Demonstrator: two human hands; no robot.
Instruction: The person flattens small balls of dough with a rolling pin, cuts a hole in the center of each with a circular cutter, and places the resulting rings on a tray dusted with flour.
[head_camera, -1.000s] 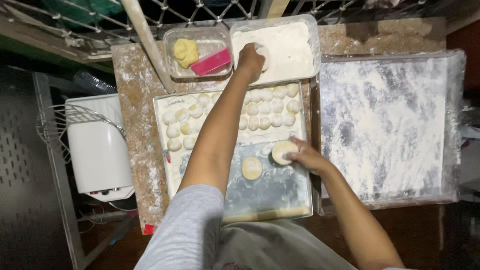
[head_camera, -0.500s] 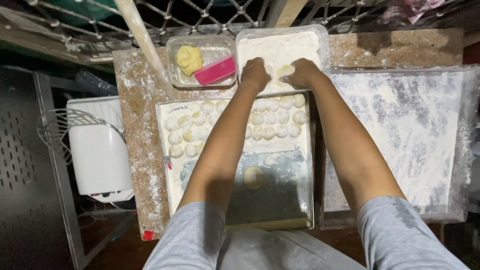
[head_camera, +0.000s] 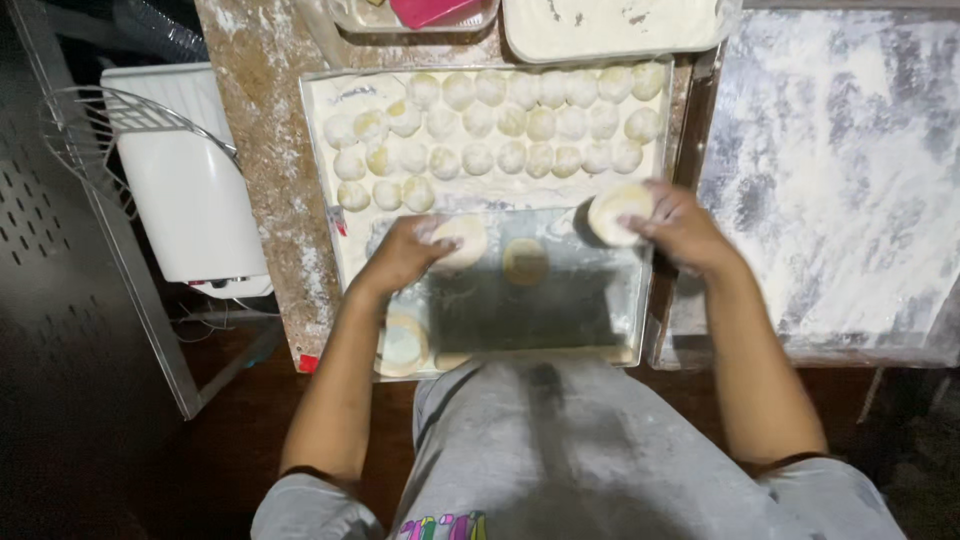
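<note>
A person in grey floured trousers (head_camera: 560, 450) stands over a metal tray (head_camera: 620, 330), seen from a head-worn camera looking straight down. Nearest the body, a flattened dough disc (head_camera: 403, 343) lies at the tray's near left corner, partly under the left forearm. Just beyond it, the left hand (head_camera: 405, 255) grasps a second disc (head_camera: 462, 241) between curled fingers and thumb, holding it over the bare, dark part of the tray. A third disc (head_camera: 525, 262) lies flat on the metal between the two hands, apart from both. The right hand (head_camera: 680, 228) closes its fingers around a fourth disc (head_camera: 618, 213), held at the tray's right edge; motion blur softens the fingertips, so the exact grip is hard to read, though the dough is plainly in hand. Farther on, the far half of the tray is packed with rows of small round dough balls (head_camera: 500, 125), touching one another on a floured layer. To the right, a broad floured board (head_camera: 840, 180) sits beside the tray. To the left, a white appliance (head_camera: 185, 190) stands below the worktop edge with a wire rack (head_camera: 110, 120) against it. At the far edge of the frame, a white tub of flour (head_camera: 610, 25) sits just beyond the dough balls, and beside it a clear container (head_camera: 355, 15) holds a pink scraper (head_camera: 435, 10), only partly in view.
</note>
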